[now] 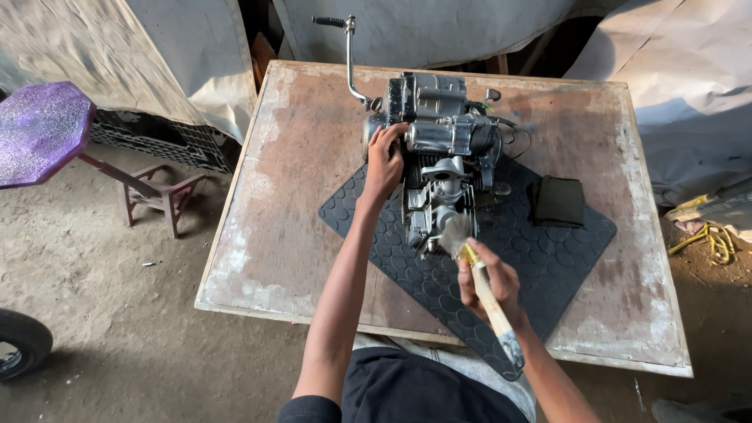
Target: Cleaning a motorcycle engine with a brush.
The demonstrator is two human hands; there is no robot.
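Two hands busy: left hand (384, 160) clasps engine (439, 157) mid-table; right hand (487, 283) grips paintbrush (478, 274).

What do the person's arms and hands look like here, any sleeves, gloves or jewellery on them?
Both arms are bare from the upper arm down, slim, with no long sleeves. The left hand and right hand wear no gloves, and no watch, ring or bracelet shows on either. Dark short sleeves of a dark top appear at the bottom edge of the picture.
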